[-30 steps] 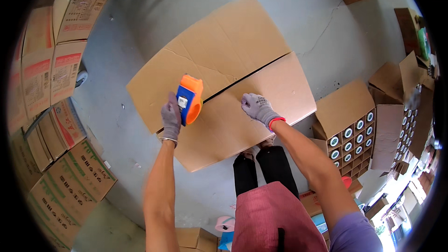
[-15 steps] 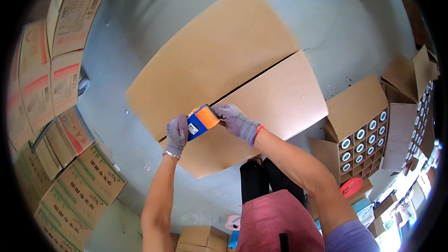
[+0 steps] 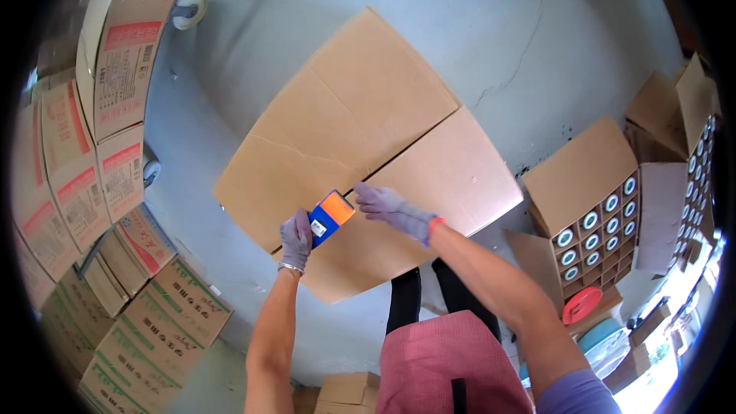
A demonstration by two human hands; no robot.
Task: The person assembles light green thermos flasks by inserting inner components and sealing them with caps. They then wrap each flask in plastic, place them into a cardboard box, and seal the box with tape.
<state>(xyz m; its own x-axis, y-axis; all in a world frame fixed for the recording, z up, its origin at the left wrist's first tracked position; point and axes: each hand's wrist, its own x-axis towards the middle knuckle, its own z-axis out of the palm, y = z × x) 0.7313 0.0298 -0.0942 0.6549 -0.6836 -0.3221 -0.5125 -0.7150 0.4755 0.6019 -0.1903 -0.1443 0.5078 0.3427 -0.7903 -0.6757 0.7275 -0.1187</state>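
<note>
A large brown cardboard box (image 3: 345,100) stands on the floor before me. Its top flaps are folded down, with a dark seam running diagonally between them. Over the near part of that seam, my left hand (image 3: 296,241), in a grey glove, is closed round a blue and orange tape dispenser (image 3: 328,221). My right hand (image 3: 395,211), also gloved, is just right of the dispenser, above the seam. Its fingers are stretched out and apart, and I see nothing in them.
Printed cartons (image 3: 119,69) are stacked at the left by a caster wheel (image 3: 190,10). Green-marked cartons (image 3: 165,314) lie below them. To the right, an open divided carton (image 3: 586,176) holds several round-ended white items, beside a red round lid (image 3: 582,305). A smaller box (image 3: 346,392) sits near my legs.
My right hand has let go at the dispenser's edge and moved slightly away, its fingers opening. The dispenser stays in my left hand. The whole view has shifted a little.
</note>
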